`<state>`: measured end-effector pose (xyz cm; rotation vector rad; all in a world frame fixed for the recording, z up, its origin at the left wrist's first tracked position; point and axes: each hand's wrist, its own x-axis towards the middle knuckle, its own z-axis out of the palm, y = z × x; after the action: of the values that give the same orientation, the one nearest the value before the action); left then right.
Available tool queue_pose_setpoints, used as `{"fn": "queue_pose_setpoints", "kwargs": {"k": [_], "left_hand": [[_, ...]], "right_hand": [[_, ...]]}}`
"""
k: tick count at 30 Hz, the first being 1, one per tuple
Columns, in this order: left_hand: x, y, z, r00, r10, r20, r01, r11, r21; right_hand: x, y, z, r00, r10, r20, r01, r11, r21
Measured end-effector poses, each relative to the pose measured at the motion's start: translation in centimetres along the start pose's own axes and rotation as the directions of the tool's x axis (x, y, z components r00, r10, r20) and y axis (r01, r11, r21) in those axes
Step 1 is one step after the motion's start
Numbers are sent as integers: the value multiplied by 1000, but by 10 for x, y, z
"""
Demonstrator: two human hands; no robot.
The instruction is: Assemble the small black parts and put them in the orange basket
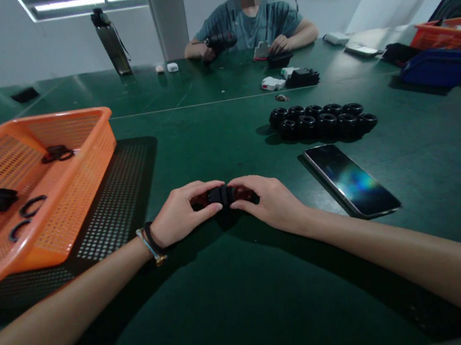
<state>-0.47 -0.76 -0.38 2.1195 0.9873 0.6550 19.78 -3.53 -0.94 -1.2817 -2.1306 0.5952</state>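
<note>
Just above the green table (220, 317), both hands meet around a small black cylindrical part (224, 196). My left hand (179, 212) pinches its left end between thumb and fingers. From the other side, my right hand (273, 200) grips the right end the same way. A ridge or ring shows at the middle of the part, between the fingertips; its ends are partly covered by the fingers. To the right of my right hand lies a phone (351, 179) with a reflective dark screen. Behind it stand rows of glossy black round parts (322, 120).
On the left is an orange perforated basket (82, 118) with black rings and pieces inside. Across the table a person (253, 32) holds a power tool (220, 42). A bottle (113, 44) stands at the back. At right are a blue bin (446, 66) and an orange-red basket (429, 36).
</note>
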Motion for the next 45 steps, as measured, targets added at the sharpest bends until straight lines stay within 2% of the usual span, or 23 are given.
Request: {"fn": "queue_pose_setpoints", "kwargs": {"k": [45], "left_hand": [[0, 1, -1, 1000, 9, 2, -9, 1000, -2]], "right_hand": [[3, 0, 1, 999, 10, 52, -3, 991, -131]]}}
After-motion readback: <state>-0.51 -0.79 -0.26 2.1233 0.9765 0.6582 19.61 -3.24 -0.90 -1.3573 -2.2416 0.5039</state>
